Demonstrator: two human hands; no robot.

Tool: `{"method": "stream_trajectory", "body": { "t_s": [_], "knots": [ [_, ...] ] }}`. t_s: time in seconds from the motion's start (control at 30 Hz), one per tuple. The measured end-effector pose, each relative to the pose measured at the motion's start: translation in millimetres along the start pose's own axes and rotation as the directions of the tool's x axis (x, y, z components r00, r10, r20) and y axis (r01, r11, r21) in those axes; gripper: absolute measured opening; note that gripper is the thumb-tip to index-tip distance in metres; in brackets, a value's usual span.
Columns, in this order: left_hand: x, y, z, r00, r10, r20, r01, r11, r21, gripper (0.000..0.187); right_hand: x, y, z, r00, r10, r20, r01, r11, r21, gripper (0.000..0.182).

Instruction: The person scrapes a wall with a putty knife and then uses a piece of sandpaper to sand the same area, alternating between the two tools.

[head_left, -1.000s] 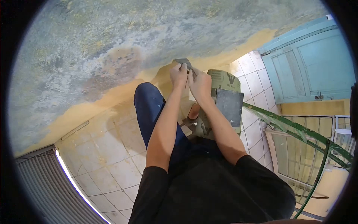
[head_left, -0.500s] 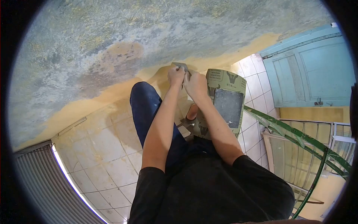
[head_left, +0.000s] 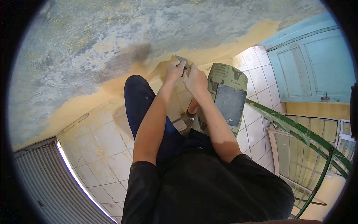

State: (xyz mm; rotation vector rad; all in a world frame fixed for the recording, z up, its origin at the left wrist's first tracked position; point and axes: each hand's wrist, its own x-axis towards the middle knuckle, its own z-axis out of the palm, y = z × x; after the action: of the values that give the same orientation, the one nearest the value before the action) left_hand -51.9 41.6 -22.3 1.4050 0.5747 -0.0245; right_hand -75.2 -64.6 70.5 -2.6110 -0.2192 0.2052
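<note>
In front of the wall [head_left: 123, 48], my left hand [head_left: 174, 71] and my right hand [head_left: 196, 80] are close together. Between them they pinch a small folded piece of sandpaper [head_left: 182, 59], grey on one side and tan along an edge. My fingers hide part of it. Just right of my right hand, a large green-backed sandpaper sheet [head_left: 220, 70] with printed bull heads curves, apparently over my right leg. On top of that sheet rests a dark grey rectangular piece [head_left: 229, 102], which looks like the abrasive face of sandpaper.
The wall has patchy grey and yellow paint. Below lie dusty white floor tiles [head_left: 97, 149]. A ribbed shutter [head_left: 44, 179] stands at the lower left. To the right are a green metal frame [head_left: 298, 128], a blue door [head_left: 317, 67] and a barred panel [head_left: 298, 156].
My view has shifted slightly. Both hands have turned a little around the folded sandpaper, and they still hold it. My left knee appears farther left.
</note>
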Motion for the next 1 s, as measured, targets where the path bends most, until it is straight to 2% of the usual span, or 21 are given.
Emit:
{"method": "stream_trajectory", "body": {
  "t_s": [0.07, 0.17, 0.23, 0.33, 0.47, 0.57, 0.63, 0.77, 0.83, 1.0],
  "knots": [
    [-6, 7, 2, 0.999, 0.014, 0.032, -0.014, 1.000, -0.012, 0.031, 3, 4, -1, 1.000, -0.002, -0.028, 0.003, 0.999, 0.042, 0.031],
    [-10, 11, 8, 0.999, 0.044, 0.001, -0.044, 0.999, 0.021, 0.031, 6, 6, -3, 0.998, -0.023, -0.066, 0.026, 0.999, 0.039, 0.031],
    [-4, 8, 11, 1.000, 0.012, 0.021, -0.009, 0.993, -0.119, 0.030, 9, 7, 0, 0.990, -0.010, -0.143, 0.022, 0.996, 0.082, 0.029],
    [11, -7, 12, 0.997, 0.003, 0.073, 0.007, 0.992, -0.129, 0.030, 15, 10, 8, 0.985, 0.045, -0.168, -0.035, 0.998, 0.058, 0.029],
    [23, -18, 11, 0.995, -0.001, 0.103, 0.015, 0.991, -0.132, 0.030, 17, 11, 10, 0.988, 0.052, -0.147, -0.044, 0.997, 0.061, 0.030],
    [22, -16, 12, 0.993, 0.011, 0.117, 0.006, 0.990, -0.141, 0.030, 18, 11, 13, 0.982, 0.019, -0.190, -0.006, 0.997, 0.071, 0.029],
    [12, -3, 14, 0.997, -0.046, 0.069, 0.058, 0.983, -0.174, 0.029, 18, 10, 11, 0.984, 0.029, -0.178, -0.017, 0.998, 0.067, 0.026],
    [19, -13, 10, 0.994, -0.066, 0.090, 0.081, 0.981, -0.176, 0.029, 21, 6, 12, 0.989, 0.028, -0.144, -0.020, 0.998, 0.055, 0.025],
    [23, -16, 9, 0.995, -0.080, 0.067, 0.094, 0.967, -0.238, 0.029, 21, 1, 12, 0.990, 0.032, -0.137, -0.025, 0.998, 0.055, 0.025],
    [15, -3, 10, 0.993, -0.103, 0.060, 0.112, 0.976, -0.185, 0.029, 20, 0, 12, 0.985, 0.011, -0.174, -0.003, 0.999, 0.051, 0.025]
  ]
}}
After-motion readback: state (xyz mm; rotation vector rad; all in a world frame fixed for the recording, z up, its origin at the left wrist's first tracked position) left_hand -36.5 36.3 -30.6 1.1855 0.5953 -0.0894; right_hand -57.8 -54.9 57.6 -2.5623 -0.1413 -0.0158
